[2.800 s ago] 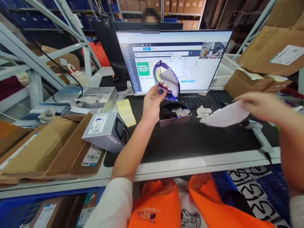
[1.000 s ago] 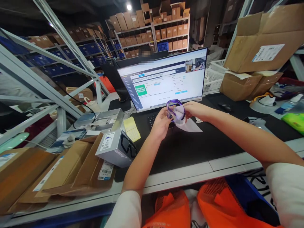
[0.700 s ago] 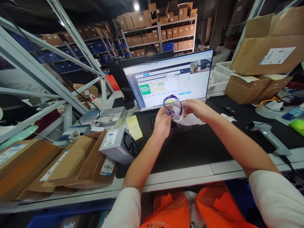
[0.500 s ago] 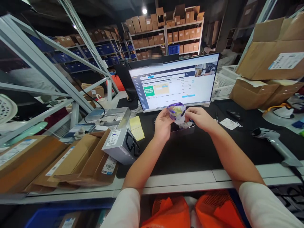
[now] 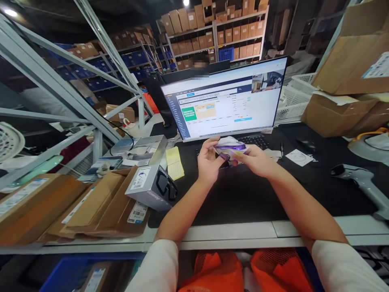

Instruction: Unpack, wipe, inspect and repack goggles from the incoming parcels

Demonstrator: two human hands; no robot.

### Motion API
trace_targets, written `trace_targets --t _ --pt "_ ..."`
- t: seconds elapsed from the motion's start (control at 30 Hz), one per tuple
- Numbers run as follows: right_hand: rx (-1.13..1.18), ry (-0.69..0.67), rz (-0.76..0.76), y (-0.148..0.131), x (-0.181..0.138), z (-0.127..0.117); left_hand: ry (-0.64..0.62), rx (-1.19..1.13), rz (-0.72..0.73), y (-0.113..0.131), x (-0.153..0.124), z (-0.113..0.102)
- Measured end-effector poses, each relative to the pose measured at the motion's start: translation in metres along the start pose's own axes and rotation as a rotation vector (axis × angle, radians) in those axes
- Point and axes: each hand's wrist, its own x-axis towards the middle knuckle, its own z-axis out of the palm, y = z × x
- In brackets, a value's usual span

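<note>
Lowered since the earlier frames, the purple translucent plastic glasses (image 5: 231,148) now lie flat between both hands, low over the black desk mat (image 5: 243,194), where before they were held upright in front of the screen. Nearest the camera, orange mesh fabric (image 5: 212,269) shows below the white bench edge (image 5: 231,231). At the near left, flattened brown cardboard boxes (image 5: 79,207) lie in a pile, and a small grey printed carton with a glasses picture (image 5: 150,187) rests tilted on them. Above the mat, the left hand (image 5: 208,162) grips the left end of the glasses with curled fingers, and the right hand (image 5: 257,160) closes on the right end together with a white wiping cloth (image 5: 228,141) draped over the lens. At the right edge of the mat lies a grey handheld barcode scanner (image 5: 360,182). A yellow notepad (image 5: 174,163) sits left of the hands. Just behind the hands is a black keyboard (image 5: 258,141), then the wide lit computer monitor (image 5: 227,101). Large brown cartons (image 5: 343,93) stand to the right, and far shelves of brown boxes (image 5: 212,36) fill the back.
</note>
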Motion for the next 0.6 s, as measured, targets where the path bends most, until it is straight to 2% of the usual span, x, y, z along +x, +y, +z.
trace_targets --t 0.07,0.1,0.2,0.23,0.27,0.3,0.4,0.43,0.47,0.53,0.6 --pt "0.118 -0.114 -0.014 -0.006 -0.005 -0.008 -0.038 -0.051 -0.071 0.003 0.001 -0.002" --pt "0.152 -0.112 -0.017 -0.008 -0.007 -0.015 -0.071 -0.081 -0.136 0.006 0.002 -0.003" --pt "0.135 0.117 -0.010 -0.009 -0.013 -0.037 -0.203 -0.113 -0.322 0.012 0.004 -0.006" --pt "0.104 0.171 0.008 -0.007 -0.014 -0.044 -0.250 -0.107 -0.366 0.013 0.004 -0.006" --pt "0.062 0.162 0.040 -0.006 -0.015 -0.049 -0.294 -0.098 -0.400 0.013 0.004 -0.006" --pt "0.010 0.088 0.087 -0.004 -0.016 -0.053 -0.335 -0.089 -0.424 0.013 0.003 -0.005" --pt "-0.127 -0.275 0.223 0.000 -0.014 -0.053 -0.440 -0.057 -0.451 0.012 -0.002 0.000" --pt "-0.166 -0.358 0.246 0.000 -0.012 -0.051 -0.469 -0.046 -0.453 0.012 -0.004 0.002" --pt "-0.195 -0.403 0.254 0.001 -0.010 -0.048 -0.487 -0.039 -0.454 0.011 -0.006 0.003" --pt "-0.166 -0.402 0.223 0.003 -0.006 -0.041 -0.478 -0.046 -0.467 0.010 -0.007 0.004" --pt "-0.007 -0.298 0.176 0.007 -0.002 -0.035 -0.420 -0.058 -0.524 0.008 -0.006 0.002"
